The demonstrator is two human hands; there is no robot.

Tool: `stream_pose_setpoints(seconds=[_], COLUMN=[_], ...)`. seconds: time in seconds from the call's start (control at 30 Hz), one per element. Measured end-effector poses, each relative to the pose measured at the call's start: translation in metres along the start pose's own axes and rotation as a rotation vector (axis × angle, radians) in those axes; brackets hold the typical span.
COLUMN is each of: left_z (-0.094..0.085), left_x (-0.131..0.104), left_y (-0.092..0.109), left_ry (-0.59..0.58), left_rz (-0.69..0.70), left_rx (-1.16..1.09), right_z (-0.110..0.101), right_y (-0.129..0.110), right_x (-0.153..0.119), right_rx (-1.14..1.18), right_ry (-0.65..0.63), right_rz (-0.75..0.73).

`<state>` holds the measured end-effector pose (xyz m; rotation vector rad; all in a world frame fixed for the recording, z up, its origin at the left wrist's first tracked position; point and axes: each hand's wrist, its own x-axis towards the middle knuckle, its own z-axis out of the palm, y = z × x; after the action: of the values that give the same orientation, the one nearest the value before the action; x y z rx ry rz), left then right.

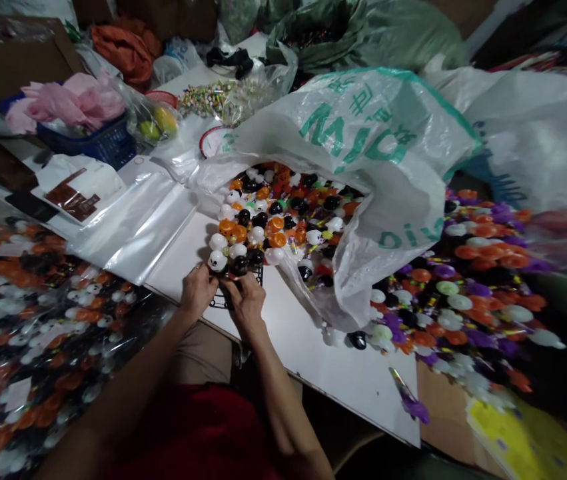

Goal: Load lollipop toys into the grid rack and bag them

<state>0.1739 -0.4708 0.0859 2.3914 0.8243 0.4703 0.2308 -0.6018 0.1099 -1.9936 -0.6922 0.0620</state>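
Black lattice rack (220,301) lies at the bench's (343,380) near edge, partly under my right hand (246,295), left hand (199,289) just beside; fingers bunched, I can't tell on what.

Bare forearms (274,380) stretched forward, converging; left hand (198,291), right hand (247,300) near each other, both curled.

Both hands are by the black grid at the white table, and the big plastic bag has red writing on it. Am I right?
Almost! The writing on the big plastic bag is green, not red, as the head view shows. The left hand and right hand are by the black grid at the white table.
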Motion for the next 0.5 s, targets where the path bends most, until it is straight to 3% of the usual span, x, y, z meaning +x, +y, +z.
stream_pose_setpoints(seconds=[0.07,0.17,0.23,0.27,0.33,0.43,0.5], left_z=[0.000,0.002,0.003,0.003,0.004,0.005,0.005], left_x=[0.000,-0.001,-0.002,-0.002,-0.004,-0.004,-0.004], left_y=[-0.001,-0.002,-0.002,-0.003,-0.003,-0.004,-0.004], left_ry=[-0.012,0.001,0.029,0.040,0.050,0.059,0.072], left_rz=[-0.013,-0.014,0.016,0.034,0.065,0.072,0.043], left_rx=[-0.016,-0.046,-0.037,-0.026,-0.014,-0.021,-0.043], right_z=[-0.017,-0.061,-0.087,-0.094,-0.096,-0.074,-0.057], right_y=[-0.006,-0.011,-0.016,-0.021,-0.035,-0.062,-0.077], right_x=[0.000,0.021,0.042,0.053,0.069,0.081,0.085], right_rx=[0.174,0.418,0.431,0.367,0.122,-0.289,-0.458], right_ry=[0.029,0.261,0.349,0.316,0.124,-0.191,-0.310], right_rz=[0.101,0.262,0.226,0.148,-0.088,-0.448,-0.581])
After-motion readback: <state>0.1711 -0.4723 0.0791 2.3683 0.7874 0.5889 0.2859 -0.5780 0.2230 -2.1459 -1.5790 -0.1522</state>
